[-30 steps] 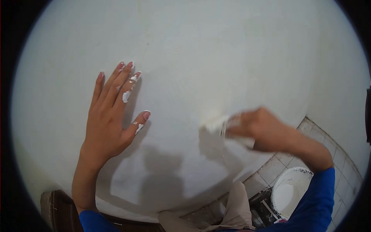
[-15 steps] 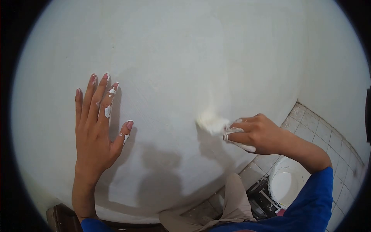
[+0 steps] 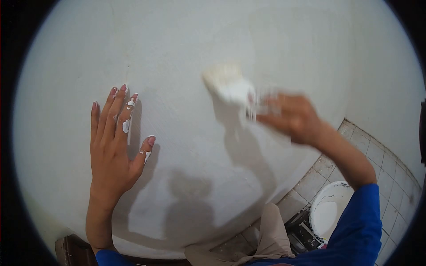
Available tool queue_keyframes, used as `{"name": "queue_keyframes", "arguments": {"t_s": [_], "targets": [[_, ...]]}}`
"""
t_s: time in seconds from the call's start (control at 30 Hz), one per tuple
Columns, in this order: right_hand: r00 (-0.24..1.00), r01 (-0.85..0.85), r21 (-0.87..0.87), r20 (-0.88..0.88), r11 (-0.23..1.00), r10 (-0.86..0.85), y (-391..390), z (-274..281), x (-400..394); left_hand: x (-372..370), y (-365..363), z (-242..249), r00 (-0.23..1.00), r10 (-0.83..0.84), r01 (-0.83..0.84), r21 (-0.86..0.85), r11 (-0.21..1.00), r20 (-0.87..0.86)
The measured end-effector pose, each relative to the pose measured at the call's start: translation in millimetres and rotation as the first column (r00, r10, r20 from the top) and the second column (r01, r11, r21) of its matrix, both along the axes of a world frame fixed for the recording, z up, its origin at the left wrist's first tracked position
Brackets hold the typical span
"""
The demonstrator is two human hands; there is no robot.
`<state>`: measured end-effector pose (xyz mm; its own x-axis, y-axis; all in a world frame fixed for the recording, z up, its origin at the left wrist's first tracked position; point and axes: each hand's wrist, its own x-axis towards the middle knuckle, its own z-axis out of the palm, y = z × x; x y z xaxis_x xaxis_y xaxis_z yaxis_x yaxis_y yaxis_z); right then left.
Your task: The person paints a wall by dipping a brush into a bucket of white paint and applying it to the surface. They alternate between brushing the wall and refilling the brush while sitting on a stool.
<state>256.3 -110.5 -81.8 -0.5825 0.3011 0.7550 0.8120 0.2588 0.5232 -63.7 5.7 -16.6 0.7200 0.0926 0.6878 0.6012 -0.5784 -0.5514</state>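
Note:
A pale wall (image 3: 186,40) fills most of the view. My left hand (image 3: 113,142) lies against it with fingers stretched out, white paint on several fingertips and on the thumb. To the right, my right hand (image 3: 290,115) is closed around a paintbrush (image 3: 228,84), blurred by motion. The brush's wide bristles are cream-coloured and coated in white toward the hand. Its bristle end points up and left, at or close to the wall; contact is hard to make out. The handle is mostly hidden by my fingers.
At lower right a white bucket (image 3: 330,208) holds white paint, beside a dark, paint-spattered object (image 3: 301,228). Grey floor tiles (image 3: 388,177) run along the wall's base to a second wall (image 3: 390,80). A brown wooden piece (image 3: 73,250) stands at lower left.
My right hand has moved the paintbrush upward and slightly left along the wall. My left hand stays spread on the wall, almost unmoved.

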Motion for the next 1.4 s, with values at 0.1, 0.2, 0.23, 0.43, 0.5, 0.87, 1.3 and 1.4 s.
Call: {"name": "queue_keyframes", "arguments": {"t_s": [0.1,0.2,0.23,0.43,0.5,0.87,1.3,1.4], "targets": [[0.99,-0.081,-0.467,-0.139,0.881,0.018,-24,-46,-20,0,-2,1,1.0,-0.001,0.001,-0.004,1.0,-0.003],[0.964,-0.135,-0.712,-0.254,0.689,-0.074,-24,-48,-9,-2,-4,4,1.0,0.003,-0.003,-0.018,1.0,-0.024],[0.954,-0.169,-0.655,-0.296,0.736,-0.045,-21,-39,-4,-2,-4,4,1.0,0.0,-0.001,-0.024,1.0,-0.024],[0.957,-0.196,0.0,-0.219,0.981,0.191,-23,56,8,-2,-4,2,1.0,0.012,-0.013,-0.023,1.0,-0.014],[0.935,-0.195,0.15,-0.272,0.969,0.23,-23,81,-2,-2,-3,4,1.0,0.012,-0.013,-0.025,1.0,-0.017],[0.998,-0.015,-0.688,-0.054,0.726,-0.03,-24,-22,-20,-10,-1,10,0.999,0.016,-0.019,-0.047,0.999,-0.051],[0.985,-0.06,0.136,0.166,0.989,0.037,16,24,-60,-11,-2,9,0.999,0.005,-0.006,-0.045,0.999,-0.04],[0.993,-0.046,-0.298,0.089,0.953,0.076,-11,-25,-83,-19,-1,5,0.999,0.001,-0.003,-0.059,0.998,-0.042]]}}
